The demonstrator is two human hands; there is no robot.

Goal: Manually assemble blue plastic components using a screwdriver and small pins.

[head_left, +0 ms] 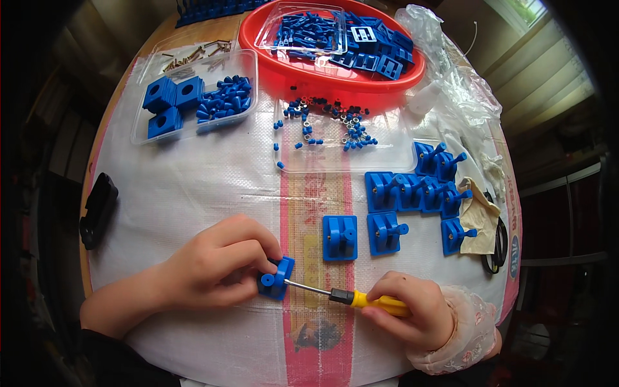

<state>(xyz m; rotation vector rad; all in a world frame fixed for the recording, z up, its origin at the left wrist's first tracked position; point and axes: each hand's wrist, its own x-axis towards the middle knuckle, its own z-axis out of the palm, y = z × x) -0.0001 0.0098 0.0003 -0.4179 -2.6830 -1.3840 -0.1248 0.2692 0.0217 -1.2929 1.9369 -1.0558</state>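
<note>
Near the front middle of the table, my left hand (225, 261) grips a blue plastic bracket (280, 284) with a square base and a round-ended peg. Its fingers curl over the left side of the bracket and hide part of it. My right hand (412, 309) is closed round the yellow handle of a screwdriver (380, 303). The metal shaft points left, and its tip meets the bracket's right side. Just beyond, a similar bracket (340, 238) stands by itself, with another bracket (384, 233) to its right.
Several more brackets (412, 192) stand in rows at the right. Farther back are a clear tray of small blue parts (348, 155), a clear box of blue blocks and pegs (253, 97), loose screws (193, 58) and a red basin (258, 64). A black case (99, 209) lies left; plastic bags (445, 77) lie right.
</note>
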